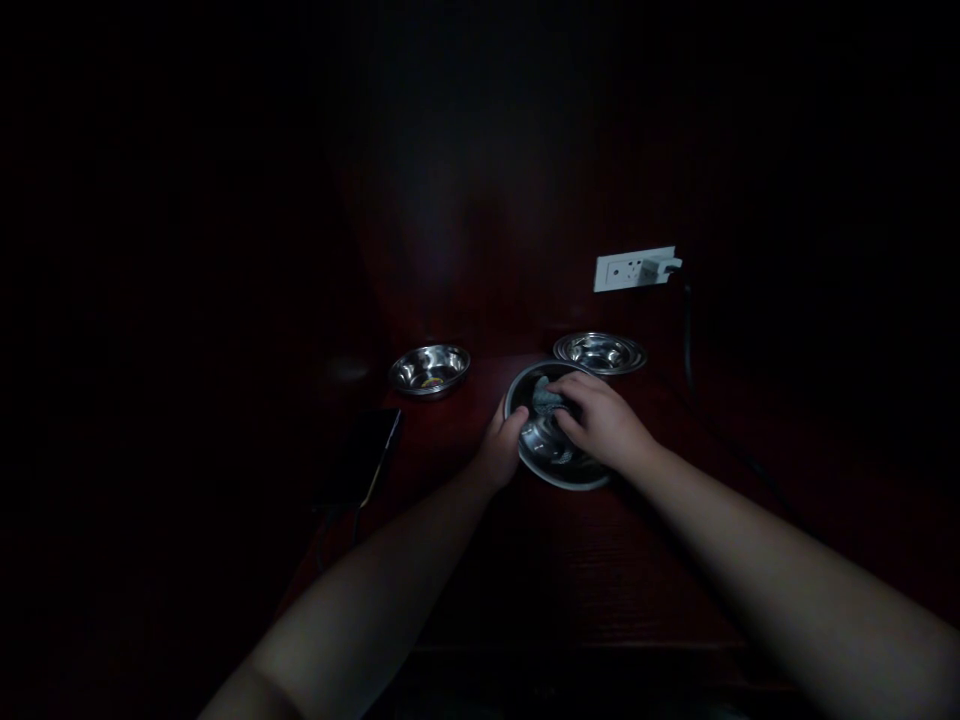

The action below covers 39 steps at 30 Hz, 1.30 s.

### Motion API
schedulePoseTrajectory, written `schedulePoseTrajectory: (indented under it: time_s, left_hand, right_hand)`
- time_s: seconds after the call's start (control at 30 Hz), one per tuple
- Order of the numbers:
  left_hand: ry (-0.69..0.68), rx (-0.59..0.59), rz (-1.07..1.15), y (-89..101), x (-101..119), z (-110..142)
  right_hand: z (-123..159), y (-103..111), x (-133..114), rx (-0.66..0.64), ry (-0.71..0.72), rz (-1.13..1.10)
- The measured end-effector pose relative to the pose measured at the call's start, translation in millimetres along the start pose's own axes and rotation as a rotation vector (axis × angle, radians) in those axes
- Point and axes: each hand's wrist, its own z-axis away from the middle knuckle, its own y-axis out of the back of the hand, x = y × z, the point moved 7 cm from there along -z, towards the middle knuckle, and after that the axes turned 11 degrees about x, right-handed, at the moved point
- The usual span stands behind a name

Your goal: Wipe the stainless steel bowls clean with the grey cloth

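A shiny metal bowl point(559, 474) is tilted towards me above the dark red tabletop. My left hand point(504, 442) grips its left rim, the thumb over the edge and the other fingers hidden behind the wall. Inside the bowl, my right hand point(596, 412) pinches a bunched grey-green cloth point(547, 396) against the inner wall. Part of the cloth is hidden under the fingers.
Another metal bowl point(430, 372) stands at the back left, and stacked metal bowls point(600, 352) at the back right. A phone point(358, 462) with a cable lies at left. A wall socket point(634, 270) holds a plug, its black cord point(688, 340) hanging down.
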Motion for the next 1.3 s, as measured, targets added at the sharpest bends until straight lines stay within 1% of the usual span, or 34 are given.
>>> schedulePoseTrajectory:
  time_s: [0.17, 0.3, 0.5, 0.63, 0.73, 0.83, 0.97, 1.03, 1.17, 1.3]
  left_hand:
    - [0.005, -0.012, -0.011, 0.1, -2, -1]
    - [0.025, -0.014, -0.015, 1.4, -4, -2]
    - [0.045, -0.03, -0.006, -1.7, -3, 2]
    - [0.055, -0.096, 0.003, -13.7, 2, 8]
    - [0.041, -0.134, -0.009, -20.2, 5, 11]
    - [0.007, -0.14, -0.056, -21.1, 7, 12]
    - [-0.084, -0.12, -0.128, -17.6, 12, 12]
    - [-0.096, -0.11, -0.15, -15.0, 10, 10]
    - [-0.078, -0.077, -0.174, -8.2, 2, 4]
    - [-0.128, -0.029, -0.179, -3.8, 5, 1]
  right_hand:
    - [-6, 9, 10, 0.079, -0.034, 0.18]
    - [-6, 12, 12, 0.123, -0.083, 0.241]
    - [-6, 10, 18, 0.143, -0.165, 0.245]
    - [-8, 10, 18, 0.197, -0.208, 0.228]
    - [-9, 8, 11, 0.207, -0.201, 0.145]
    - [-8, 4, -1, 0.167, -0.146, 0.006]
    - [-7, -2, -16, 0.072, -0.044, -0.154]
    - [-7, -4, -21, 0.013, -0.007, -0.206]
    - [-4, -8, -28, -0.096, 0.052, -0.245]
    - [0, -13, -30, -0.222, 0.074, -0.253]
